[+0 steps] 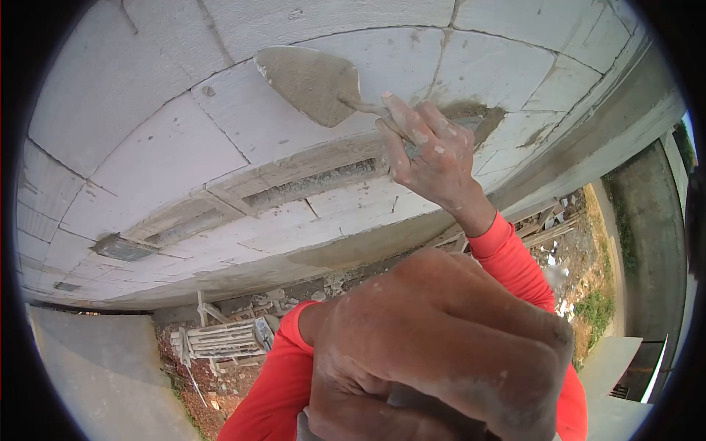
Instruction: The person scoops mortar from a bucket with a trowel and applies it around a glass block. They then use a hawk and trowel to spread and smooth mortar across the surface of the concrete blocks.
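Note:
My right hand (437,151) grips a trowel (309,82) by its handle, raised in front of the block wall (140,158). Grey mortar coats the trowel's pointed blade, which is turned to the left. Close below the camera, my left hand (441,334) is curled closed, dusty with mortar, its fingertips mostly hidden. Something dark and grey shows beneath those fingers, too little to name. A recessed slot with rough grey mortar (312,182) runs along the wall below the trowel. Behind my right hand is a patch of wet mortar (489,126).
Far below, a slatted wooden platform (220,340) stands on reddish ground by the wall's foot. Rubble and planks (548,228) lie at the right, near grass (596,312). A grey concrete slab (103,367) fills the lower left.

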Tool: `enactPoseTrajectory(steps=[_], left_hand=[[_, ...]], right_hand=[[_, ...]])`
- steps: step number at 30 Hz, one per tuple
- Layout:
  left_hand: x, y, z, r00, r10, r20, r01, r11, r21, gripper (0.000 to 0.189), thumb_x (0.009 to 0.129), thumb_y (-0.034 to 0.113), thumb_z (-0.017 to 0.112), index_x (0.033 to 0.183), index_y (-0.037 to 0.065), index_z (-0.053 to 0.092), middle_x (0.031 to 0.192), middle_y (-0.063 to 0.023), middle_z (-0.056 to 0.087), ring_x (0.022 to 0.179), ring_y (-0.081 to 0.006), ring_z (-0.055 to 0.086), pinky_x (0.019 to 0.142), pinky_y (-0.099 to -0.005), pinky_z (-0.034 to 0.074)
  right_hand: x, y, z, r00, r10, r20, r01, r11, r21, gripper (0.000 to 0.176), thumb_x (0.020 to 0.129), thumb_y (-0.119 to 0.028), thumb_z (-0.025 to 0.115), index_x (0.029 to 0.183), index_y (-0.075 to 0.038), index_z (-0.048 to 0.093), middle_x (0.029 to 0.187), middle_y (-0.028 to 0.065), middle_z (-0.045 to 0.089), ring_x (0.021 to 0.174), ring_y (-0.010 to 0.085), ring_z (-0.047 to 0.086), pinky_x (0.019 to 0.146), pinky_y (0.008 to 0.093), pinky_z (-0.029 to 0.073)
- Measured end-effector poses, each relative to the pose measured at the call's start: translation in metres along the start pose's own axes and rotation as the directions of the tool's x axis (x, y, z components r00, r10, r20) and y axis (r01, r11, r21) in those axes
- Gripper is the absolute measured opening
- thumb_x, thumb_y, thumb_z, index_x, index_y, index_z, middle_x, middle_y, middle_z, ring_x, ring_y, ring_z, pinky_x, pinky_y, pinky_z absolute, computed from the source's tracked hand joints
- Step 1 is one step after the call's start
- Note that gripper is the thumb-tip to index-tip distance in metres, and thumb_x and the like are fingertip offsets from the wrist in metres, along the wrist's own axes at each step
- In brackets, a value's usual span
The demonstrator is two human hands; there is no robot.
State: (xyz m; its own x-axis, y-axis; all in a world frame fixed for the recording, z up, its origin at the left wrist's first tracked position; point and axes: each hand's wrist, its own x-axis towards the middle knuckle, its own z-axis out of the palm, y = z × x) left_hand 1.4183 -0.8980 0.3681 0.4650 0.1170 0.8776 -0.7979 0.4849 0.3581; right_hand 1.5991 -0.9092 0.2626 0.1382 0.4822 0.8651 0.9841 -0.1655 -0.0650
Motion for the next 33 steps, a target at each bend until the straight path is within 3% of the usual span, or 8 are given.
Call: enactPoseTrajectory(steps=[3,7,10,17,21,27,30,33], left_hand=[[0.006,0.013,0.001,0.996,0.056,-0.071,-0.052,0.997,0.061,0.021,0.089,0.013,0.076,0.078,-0.002,0.065,0.073,-0.013,0.065,0.053,-0.0172,0.058,0.043,-0.0279,0.039],[0.009,0.017,0.012,0.984,0.124,-0.128,-0.106,0.985,0.136,0.022,0.088,0.011,0.075,0.075,-0.003,0.063,0.071,-0.0136,0.064,0.05,-0.0177,0.057,0.042,-0.0286,0.038],[0.012,0.019,0.022,0.966,0.183,-0.184,-0.147,0.971,0.19,0.023,0.086,0.011,0.075,0.072,-0.003,0.062,0.069,-0.0141,0.063,0.049,-0.018,0.055,0.042,-0.0291,0.037],[0.021,0.002,0.048,0.917,0.288,-0.275,-0.205,0.933,0.294,0.026,0.084,0.008,0.074,0.067,-0.004,0.059,0.065,-0.0152,0.061,0.044,-0.0188,0.053,0.04,-0.0302,0.034],[0.026,-0.008,0.072,0.874,0.374,-0.309,-0.253,0.895,0.369,0.028,0.082,0.007,0.073,0.063,-0.005,0.058,0.063,-0.0159,0.059,0.042,-0.0193,0.051,0.04,-0.0309,0.032],[0.031,-0.027,0.088,0.853,0.424,-0.304,-0.258,0.849,0.461,0.026,0.08,0.007,0.073,0.062,-0.006,0.059,0.062,-0.0168,0.06,0.04,-0.0193,0.051,0.04,-0.03,0.033],[0.034,-0.037,0.092,0.867,0.417,-0.274,-0.251,0.839,0.483,0.025,0.08,0.007,0.072,0.063,-0.006,0.059,0.062,-0.0165,0.06,0.041,-0.0191,0.052,0.04,-0.0299,0.034],[0.036,-0.048,0.097,0.869,0.42,-0.261,-0.248,0.828,0.503,0.025,0.081,0.007,0.072,0.063,-0.006,0.06,0.061,-0.0162,0.06,0.041,-0.019,0.052,0.04,-0.0297,0.034]], right_hand=[[0.024,-0.013,-0.001,1.0,0.02,0.025,-0.019,0.999,-0.035,0.049,0.085,-0.017,0.08,0.132,-0.012,0.07,0.081,0.0072,0.061,0.062,0.0254,0.067,0.052,0.0371,0.053],[0.046,-0.031,-0.018,0.922,-0.208,0.326,0.22,0.975,-0.001,0.05,0.085,-0.01,0.081,0.134,-0.01,0.071,0.074,0.0076,0.064,0.058,0.026,0.065,0.052,0.0366,0.052],[0.119,-0.026,-0.035,0.979,-0.136,-0.153,0.152,0.983,0.103,0.045,0.089,-0.015,0.078,0.133,-0.009,0.071,0.077,0.0113,0.067,0.061,0.0305,0.068,0.057,0.04,0.055],[0.116,-0.059,-0.048,0.915,-0.302,0.267,0.314,0.949,-0.002,0.02,0.086,-0.008,0.066,0.105,-0.002,0.071,0.074,0.0189,0.068,0.068,0.0343,0.071,0.062,0.048,0.054],[0.13,-0.048,-0.069,0.844,-0.285,0.455,0.157,0.941,0.299,0.015,0.08,-0.006,0.065,0.089,0.004,0.069,0.076,0.0239,0.069,0.075,0.0409,0.071,0.066,0.049,0.055],[0.214,-0.036,-0.125,0.978,-0.116,0.172,0.085,0.981,0.175,0.022,0.092,-0.02,0.068,0.095,0.002,0.073,0.081,0.0217,0.072,0.079,0.0416,0.072,0.078,0.0501,0.056],[0.216,-0.039,-0.094,0.91,-0.413,-0.027,0.411,0.894,0.179,0.018,0.081,-0.012,0.065,0.086,0.005,0.071,0.08,0.0265,0.071,0.079,0.0434,0.071,0.075,0.0533,0.055],[0.194,-0.056,-0.07,0.784,-0.61,0.114,0.575,0.783,0.237,0.018,0.082,-0.012,0.065,0.087,0.004,0.073,0.081,0.0256,0.071,0.078,0.0412,0.072,0.075,0.052,0.056]])
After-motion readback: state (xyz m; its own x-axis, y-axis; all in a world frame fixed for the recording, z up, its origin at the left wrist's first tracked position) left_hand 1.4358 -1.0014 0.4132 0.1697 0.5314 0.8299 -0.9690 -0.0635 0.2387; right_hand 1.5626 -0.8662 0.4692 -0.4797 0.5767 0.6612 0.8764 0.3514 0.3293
